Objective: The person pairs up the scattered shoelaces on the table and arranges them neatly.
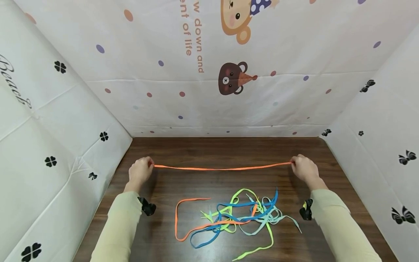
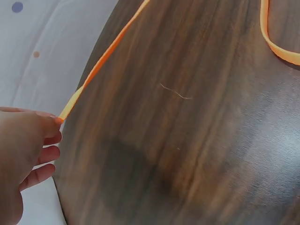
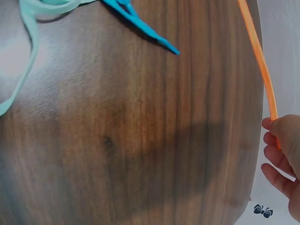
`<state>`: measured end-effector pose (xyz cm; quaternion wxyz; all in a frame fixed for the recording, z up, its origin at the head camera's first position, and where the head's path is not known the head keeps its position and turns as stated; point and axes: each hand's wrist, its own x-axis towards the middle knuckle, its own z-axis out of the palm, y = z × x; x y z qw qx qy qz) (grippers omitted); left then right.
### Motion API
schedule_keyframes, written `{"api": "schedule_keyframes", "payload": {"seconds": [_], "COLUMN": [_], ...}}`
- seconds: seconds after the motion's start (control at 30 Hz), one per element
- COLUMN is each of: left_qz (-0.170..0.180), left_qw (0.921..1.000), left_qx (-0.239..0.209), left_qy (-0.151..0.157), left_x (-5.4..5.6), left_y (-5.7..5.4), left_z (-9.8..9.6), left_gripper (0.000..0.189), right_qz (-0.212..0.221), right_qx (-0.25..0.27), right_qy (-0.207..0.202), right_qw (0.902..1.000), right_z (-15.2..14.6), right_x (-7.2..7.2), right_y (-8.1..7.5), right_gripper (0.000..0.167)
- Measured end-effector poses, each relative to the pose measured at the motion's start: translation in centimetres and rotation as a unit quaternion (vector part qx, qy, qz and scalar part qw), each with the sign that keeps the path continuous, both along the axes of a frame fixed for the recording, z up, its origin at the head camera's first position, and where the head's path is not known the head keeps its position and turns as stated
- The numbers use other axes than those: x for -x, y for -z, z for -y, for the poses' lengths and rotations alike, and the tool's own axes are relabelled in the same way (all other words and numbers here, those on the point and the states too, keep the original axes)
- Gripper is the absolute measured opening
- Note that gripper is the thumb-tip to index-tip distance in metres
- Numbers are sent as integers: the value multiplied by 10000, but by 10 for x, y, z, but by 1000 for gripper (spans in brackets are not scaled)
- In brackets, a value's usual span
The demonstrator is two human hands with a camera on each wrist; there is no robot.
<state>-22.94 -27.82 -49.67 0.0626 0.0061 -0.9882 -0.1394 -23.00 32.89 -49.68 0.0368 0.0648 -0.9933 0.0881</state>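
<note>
An orange shoelace (image 1: 222,169) stretches across the far part of the table, sagging slightly in the middle. My left hand (image 1: 140,170) pinches one end between thumb and forefinger; in the left wrist view that lace (image 2: 110,49) runs up and away from the fingertips. The other end is pinched by my right hand (image 1: 305,168), and a short bit of lace (image 3: 262,65) passes between its thumb and finger in the right wrist view. Nearer me lies a loose tangle of laces: another orange one (image 1: 176,222), a blue one (image 1: 206,243), a yellow-green one (image 1: 271,236) and a pale mint one (image 1: 278,217).
The dark wood table (image 1: 163,225) is bounded by a white printed cloth at the back (image 1: 196,105) and white cloth sides at left (image 1: 75,145) and right (image 1: 366,145). A black wrist camera (image 1: 147,206) sits on the left sleeve, another camera (image 1: 306,209) on the right.
</note>
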Motion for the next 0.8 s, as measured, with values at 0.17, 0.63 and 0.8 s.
{"api": "schedule_keyframes", "payload": {"seconds": [0.17,0.63,0.8], "left_qz": [-3,-212,-231], "left_qw": [9999,9997,9997], "left_qx": [108,96,64], "left_qy": [52,-20,-64], "left_x": [12,31,33], "left_y": [-10,-26,-27], "left_z": [-7,-21,-24], "left_gripper": [7,9,10], "right_qz": [-64,-127,-92], "right_qx": [18,79,82], "right_qy": [54,420,554], "right_qw": [10000,9990,9984], "right_z": [3,14,12], "right_x": [8,24,26], "right_y": [-1,-15,-19], "right_gripper": [16,19,19]}}
